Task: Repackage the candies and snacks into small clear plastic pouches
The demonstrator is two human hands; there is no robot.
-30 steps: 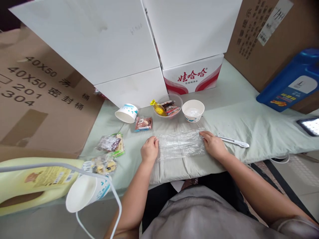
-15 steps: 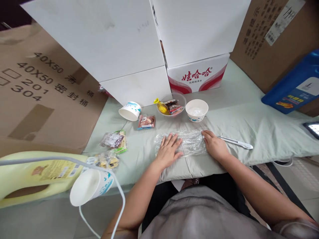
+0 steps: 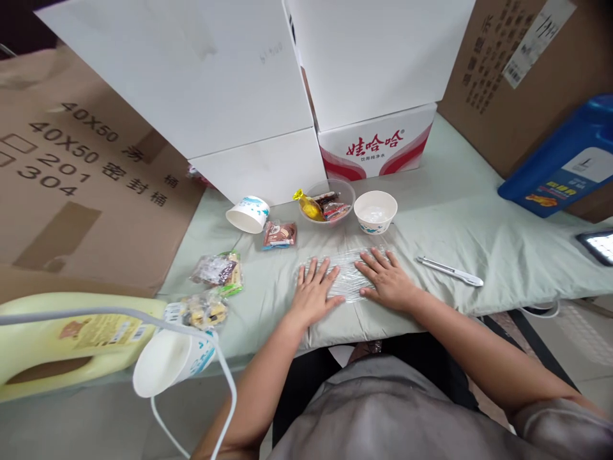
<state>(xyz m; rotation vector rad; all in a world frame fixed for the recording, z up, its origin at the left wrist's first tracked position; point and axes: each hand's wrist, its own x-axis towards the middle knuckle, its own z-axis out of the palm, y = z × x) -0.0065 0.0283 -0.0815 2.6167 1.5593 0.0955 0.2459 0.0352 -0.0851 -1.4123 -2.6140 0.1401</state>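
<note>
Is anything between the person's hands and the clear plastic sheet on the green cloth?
Nothing visible. The left hand and right hand both lie flat, palms down, directly on the crinkled clear plastic sheet. The white utility knife lies apart to the right.

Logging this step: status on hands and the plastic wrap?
Left hand and right hand flat, fingers spread, on clear plastic wrap. Utility knife lies apart, rightward.

Soft, even daylight; shadows are faint under both hands. The plastic film (image 3: 347, 271) between the hands glints. Wide-angle bending warps the boxes beyond them, and the edges blur slightly.
</note>
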